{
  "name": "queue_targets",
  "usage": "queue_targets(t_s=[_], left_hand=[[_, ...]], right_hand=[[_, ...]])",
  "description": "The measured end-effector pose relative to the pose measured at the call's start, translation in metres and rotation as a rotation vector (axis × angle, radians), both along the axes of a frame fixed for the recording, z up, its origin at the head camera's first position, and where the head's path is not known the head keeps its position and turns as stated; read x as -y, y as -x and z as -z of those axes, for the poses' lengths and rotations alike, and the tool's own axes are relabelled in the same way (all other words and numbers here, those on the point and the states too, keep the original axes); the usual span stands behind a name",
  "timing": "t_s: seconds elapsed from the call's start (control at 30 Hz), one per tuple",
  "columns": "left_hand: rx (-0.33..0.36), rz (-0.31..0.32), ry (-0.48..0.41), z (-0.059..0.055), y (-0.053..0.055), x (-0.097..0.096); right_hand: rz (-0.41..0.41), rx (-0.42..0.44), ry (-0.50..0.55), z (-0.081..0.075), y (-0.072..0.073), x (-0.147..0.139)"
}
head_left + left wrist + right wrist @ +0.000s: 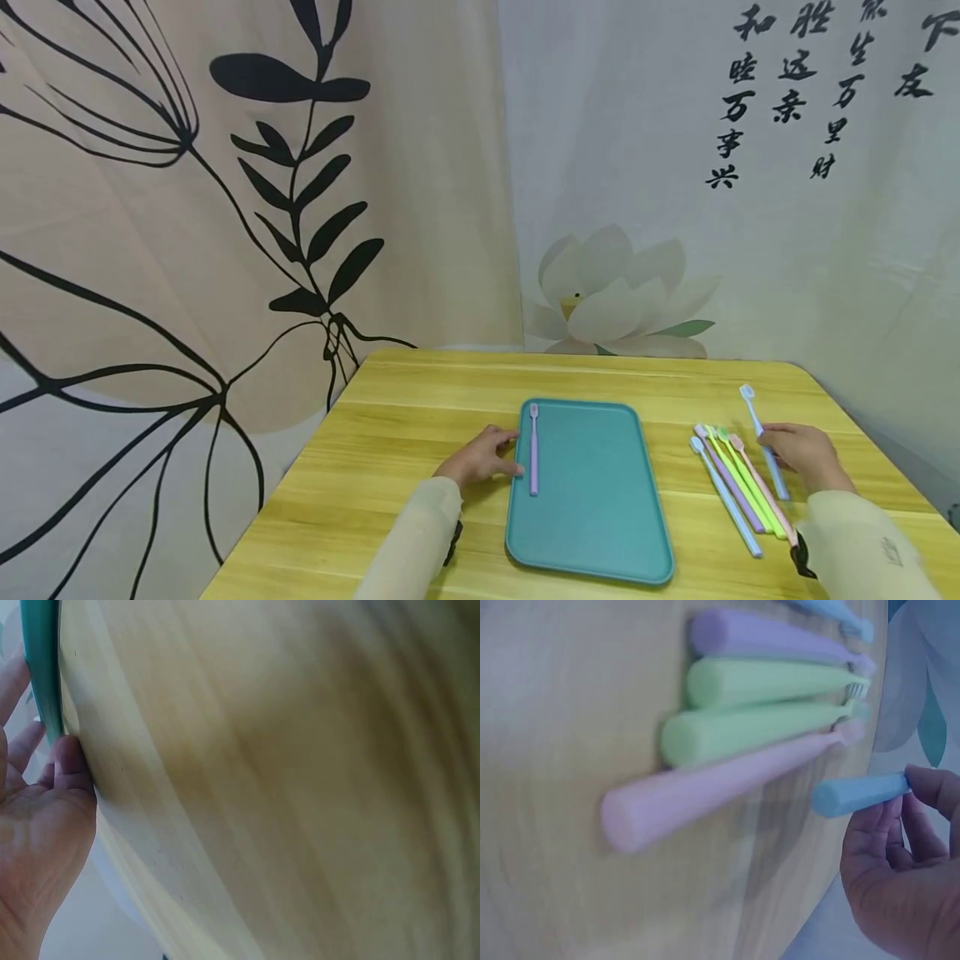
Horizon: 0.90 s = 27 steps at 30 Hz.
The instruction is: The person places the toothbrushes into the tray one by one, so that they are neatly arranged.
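Note:
My right hand (808, 454) pinches a light blue toothbrush (767, 454) between thumb and fingers, its head pointing to the far side. The right wrist view shows the end of that handle (855, 795) sticking out from the grip. Left of this hand lies a row of toothbrushes: a blue one (727, 498), a purple one (738, 487), two green ones (752, 487) and a pink one (767, 493). My left hand (480, 458) touches the left rim of a teal tray (592, 500) with fingers loosely extended. Inside the tray, along its left side, lies a purple toothbrush (534, 454).
The wooden table (420, 400) carries everything, its far edge near a printed curtain (435, 208) with plant drawings and lettering. Bare wood lies between the tray and the row of toothbrushes.

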<state>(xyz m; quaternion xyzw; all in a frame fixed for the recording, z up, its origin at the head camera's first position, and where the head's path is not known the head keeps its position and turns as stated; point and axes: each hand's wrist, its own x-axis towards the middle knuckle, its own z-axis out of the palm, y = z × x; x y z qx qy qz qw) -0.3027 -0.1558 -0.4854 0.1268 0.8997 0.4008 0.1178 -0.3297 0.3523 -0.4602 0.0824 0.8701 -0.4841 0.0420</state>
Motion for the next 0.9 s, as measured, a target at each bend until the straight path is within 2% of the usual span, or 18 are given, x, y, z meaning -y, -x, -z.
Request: queue_targets(t_s=[0.27, 0.9], left_hand=[[0.000, -0.005, 0.016, 0.001, 0.001, 0.000], [0.003, -0.017, 0.015, 0.003, 0.003, 0.000]], right_hand=[[0.049, -0.016, 0.094, -0.007, 0.002, 0.026], [0.000, -0.042, 0.144, -0.015, 0.005, 0.075]])
